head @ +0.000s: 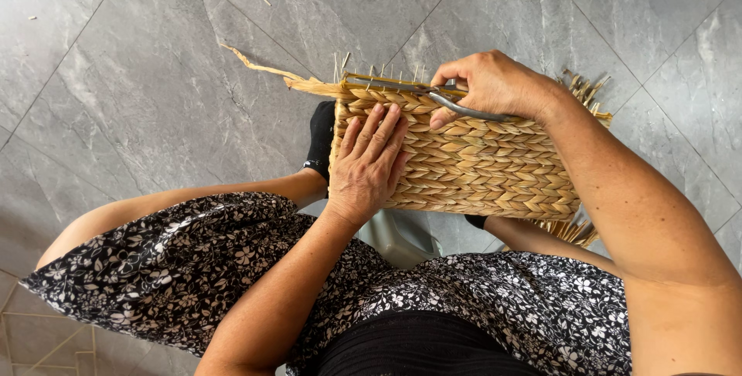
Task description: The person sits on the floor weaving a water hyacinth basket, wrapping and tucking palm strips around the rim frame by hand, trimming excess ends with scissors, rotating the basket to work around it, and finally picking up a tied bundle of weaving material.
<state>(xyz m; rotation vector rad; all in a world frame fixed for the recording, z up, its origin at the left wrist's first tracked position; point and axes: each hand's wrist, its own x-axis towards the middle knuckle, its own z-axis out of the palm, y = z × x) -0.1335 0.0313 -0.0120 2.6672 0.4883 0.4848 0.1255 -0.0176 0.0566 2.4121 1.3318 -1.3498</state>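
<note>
A rectangular woven straw basket (471, 167) rests across my knees, with loose fibre ends sticking out along its far edge. My left hand (369, 161) lies flat on its left side, fingers spread, pressing on the weave. My right hand (488, 84) grips a pair of metal scissors (456, 105) at the basket's far rim. The scissor blades point left along the rim, by the protruding straw ends. A long loose straw strand (267, 71) trails off the far left corner.
I sit above a grey marble-look tiled floor (154, 59). My lap is covered by a black floral skirt (193, 268). A black sock (321, 135) shows beyond the basket's left end. A pale stool part (398, 238) shows between my knees.
</note>
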